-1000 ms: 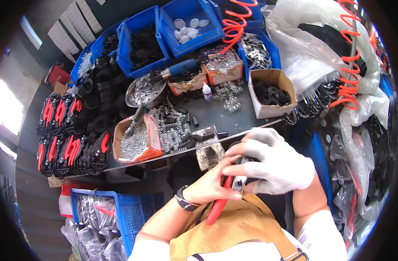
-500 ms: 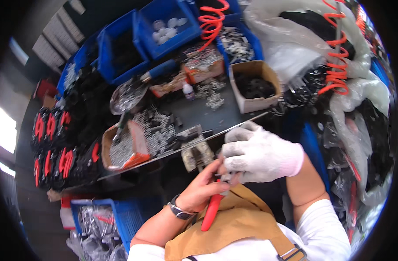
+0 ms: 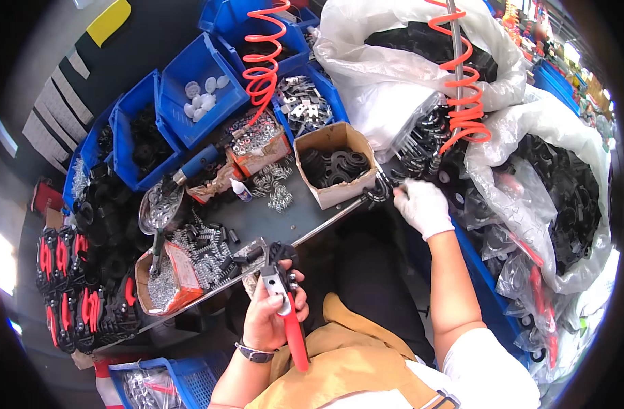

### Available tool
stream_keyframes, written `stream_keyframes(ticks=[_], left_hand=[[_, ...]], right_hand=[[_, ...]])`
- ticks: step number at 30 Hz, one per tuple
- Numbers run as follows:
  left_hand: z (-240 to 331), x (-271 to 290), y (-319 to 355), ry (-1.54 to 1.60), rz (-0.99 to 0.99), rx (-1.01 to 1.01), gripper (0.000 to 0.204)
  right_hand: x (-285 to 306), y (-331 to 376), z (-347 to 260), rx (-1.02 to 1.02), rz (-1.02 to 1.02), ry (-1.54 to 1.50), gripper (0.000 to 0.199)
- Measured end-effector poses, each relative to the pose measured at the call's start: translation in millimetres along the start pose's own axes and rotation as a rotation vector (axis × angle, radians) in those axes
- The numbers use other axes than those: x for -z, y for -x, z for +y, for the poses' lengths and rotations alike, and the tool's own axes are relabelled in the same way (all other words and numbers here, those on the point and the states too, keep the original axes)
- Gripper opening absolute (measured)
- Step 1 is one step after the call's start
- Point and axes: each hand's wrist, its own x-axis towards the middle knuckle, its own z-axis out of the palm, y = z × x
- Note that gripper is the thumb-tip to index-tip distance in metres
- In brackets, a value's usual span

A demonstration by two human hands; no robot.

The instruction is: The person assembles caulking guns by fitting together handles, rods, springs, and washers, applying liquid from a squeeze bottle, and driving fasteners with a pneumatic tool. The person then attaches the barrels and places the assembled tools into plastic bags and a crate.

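Note:
My left hand (image 3: pixel 265 319) is wrapped round a hand tool with a grey metal body and a red handle (image 3: pixel 296 341). Its black upper end (image 3: pixel 282 255) points away from me, and the handle slants down toward my apron. My right hand (image 3: pixel 423 208), in a white glove, is stretched out to the table's right end. Its fingers are drawn together at a black curved part (image 3: pixel 377 191) beside an open carton (image 3: pixel 334 197) of black rings. The fingertips are partly hidden, so the grip there is hard to make out.
Blue bins (image 3: pixel 177 133) line the back. Springs (image 3: pixel 197 249) lie loose near a small carton of tiny metal pieces (image 3: pixel 184 279). Red-handled tools (image 3: pixel 63 262) are stacked at the left. Coiled red hoses (image 3: pixel 263 71) hang overhead. Large plastic sacks (image 3: pixel 485 160) of black parts stand right.
My right hand has left the tool and moved right to the black parts. My left hand still holds the tool, now more upright and further left. The view has shifted rightward.

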Motion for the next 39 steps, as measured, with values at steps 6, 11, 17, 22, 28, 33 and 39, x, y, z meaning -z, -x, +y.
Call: stream_keyframes(ticks=[6,11,17,22,28,33,39], left_hand=[[-6.4,-6.3,-5.6,-0.054,0.023,-0.017,0.063],[6.3,-4.2,6.0,-0.117,0.086,-0.113,0.063],[-9.2,-23.4,-32.8,-0.142,-0.122,-0.016,0.070],[-11.9,-35.4,-53.8,-0.247,-0.067,0.028,0.064],[3.2,-21.2,-70.4,-0.382,0.089,-0.027,0.055],[3.7,-26.4,-81.6,-0.378,0.139,-0.150,0.052],[20.9,-7.7,-46.7,-0.333,0.069,-0.280,0.054]], right_hand=[[-35.8,-1.2,4.8,-0.251,-0.146,-0.256,0.031],[4.0,36.1,16.0,-0.011,-0.209,-0.111,0.027],[-1.4,21.5,-8.1,-0.123,-0.276,-0.131,0.055],[20.8,105.8,18.4,-0.042,-0.210,-0.411,0.031],[85.8,341.4,58.6,-0.810,-0.252,-0.686,0.032],[108.8,340.4,47.2,-0.459,-0.204,-0.640,0.039],[107.1,270.4,38.8,-0.074,-0.155,-0.508,0.032]])
